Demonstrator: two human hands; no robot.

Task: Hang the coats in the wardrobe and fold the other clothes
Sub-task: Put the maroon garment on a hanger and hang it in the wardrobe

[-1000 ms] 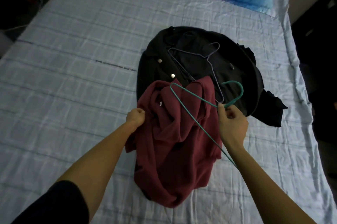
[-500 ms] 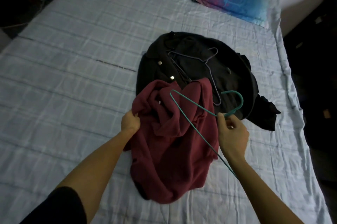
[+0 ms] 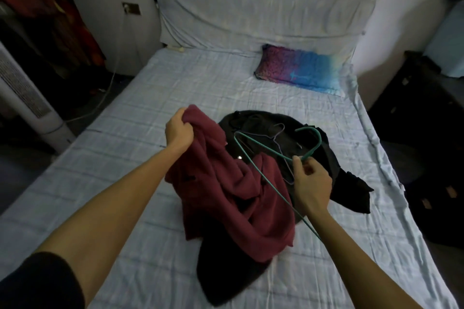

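A maroon coat (image 3: 233, 195) hangs bunched above the bed, lifted at its upper left corner by my left hand (image 3: 178, 130), which grips the cloth. My right hand (image 3: 311, 183) pinches a green wire hanger (image 3: 266, 150) at its neck, just under the hook; the hanger's long bar runs down past my wrist in front of the maroon coat. Behind both lies a black coat (image 3: 313, 148) spread on the bed, with a thin dark wire hanger (image 3: 281, 138) resting on it. A dark shape (image 3: 226, 273), cloth or shadow, shows under the maroon coat.
The bed (image 3: 125, 158) has a pale checked sheet. A blue and purple pillow (image 3: 298, 67) lies near the headboard. A white tower fan (image 3: 27, 97) stands at the left, clothes (image 3: 50, 14) hang beyond it, and dark furniture (image 3: 421, 112) lines the right side.
My left hand has raised the maroon coat's corner up and away from the bed. The view has tilted up, showing the headboard and walls. My right hand keeps its hold on the green hanger.
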